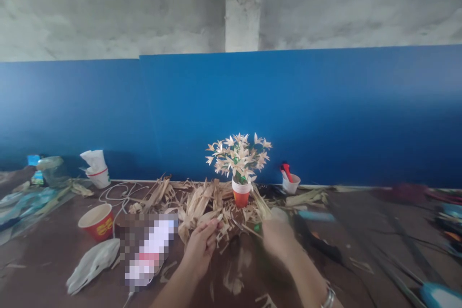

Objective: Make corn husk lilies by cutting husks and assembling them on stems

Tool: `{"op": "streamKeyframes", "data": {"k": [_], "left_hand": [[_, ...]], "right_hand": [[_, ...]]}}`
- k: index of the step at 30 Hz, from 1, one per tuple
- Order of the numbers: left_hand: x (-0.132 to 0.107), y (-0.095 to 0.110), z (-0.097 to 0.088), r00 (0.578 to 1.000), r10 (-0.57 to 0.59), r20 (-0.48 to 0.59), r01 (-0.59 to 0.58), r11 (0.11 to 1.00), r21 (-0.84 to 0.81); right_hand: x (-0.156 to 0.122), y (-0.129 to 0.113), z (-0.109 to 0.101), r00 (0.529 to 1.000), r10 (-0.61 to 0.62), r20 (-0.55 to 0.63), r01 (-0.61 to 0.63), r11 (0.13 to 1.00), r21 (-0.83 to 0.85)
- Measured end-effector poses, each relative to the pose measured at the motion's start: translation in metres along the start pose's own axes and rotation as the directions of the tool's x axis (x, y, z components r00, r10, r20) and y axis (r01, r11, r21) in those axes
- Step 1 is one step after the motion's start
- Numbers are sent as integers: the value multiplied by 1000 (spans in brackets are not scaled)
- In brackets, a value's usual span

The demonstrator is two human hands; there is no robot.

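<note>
My left hand rests on the brown table with its fingers curled around a pale strip of dried husk. My right hand is closed in a blurred fist just right of it, gripping a thin stick that points left toward the husk. Behind both hands lies a heap of dried husks. A small orange and white pot of cream husk flowers stands just beyond the heap.
A red paper cup and a crumpled white bag lie at left, beside a white cable. A white cup with red-handled tools stands by the blue wall. Blurred tools and cords cover the right side.
</note>
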State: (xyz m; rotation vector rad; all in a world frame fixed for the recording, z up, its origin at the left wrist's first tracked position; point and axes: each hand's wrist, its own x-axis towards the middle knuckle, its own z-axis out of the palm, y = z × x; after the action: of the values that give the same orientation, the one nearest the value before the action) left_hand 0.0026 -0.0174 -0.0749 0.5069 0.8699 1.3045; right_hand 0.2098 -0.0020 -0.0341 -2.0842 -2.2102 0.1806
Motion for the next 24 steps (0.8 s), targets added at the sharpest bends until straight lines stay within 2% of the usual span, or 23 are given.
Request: {"op": "streamKeyframes", "data": {"k": [3,4,6,8,10,12,14,17,19,21,24], "left_hand": [[-1,0,0,999,49,19,-50,998,46],[-1,1,0,997,70,26,-72,995,76],[-2,1,1,995,91,49,-97,983,155],[-3,2,3,995,65,79,-82,968,236],[-4,3,4,993,11,122,-47,954,297],[-7,4,7,986,-21,164,-32,949,314],[-10,5,10,983,-22,183,-31,958,285],[-17,7,16,986,-30,162,-2,981,192],[-21,7,19,990,-31,141,14,993,118],[-23,6,22,992,-11,129,4,999,53],[-23,4,24,995,6,103,-8,1000,18]], "right_hand": [[-1,-7,-6,1000,-16,-7,16,1000,-4],[-1,-11,-9,999,-31,-23,32,998,45],[-2,-22,-13,995,-73,-65,87,963,255],[-3,-34,-14,990,-120,-80,144,844,516],[-4,-44,-14,984,-174,-33,151,725,672],[-6,-49,-12,976,-214,26,129,677,724],[-8,-52,-11,970,-237,57,120,667,736],[-7,-54,-7,978,-200,54,80,604,793],[-3,-57,0,991,-127,43,26,498,867],[1,-61,8,997,-65,39,-14,350,937],[5,-66,21,996,-65,69,-59,142,988]]}}
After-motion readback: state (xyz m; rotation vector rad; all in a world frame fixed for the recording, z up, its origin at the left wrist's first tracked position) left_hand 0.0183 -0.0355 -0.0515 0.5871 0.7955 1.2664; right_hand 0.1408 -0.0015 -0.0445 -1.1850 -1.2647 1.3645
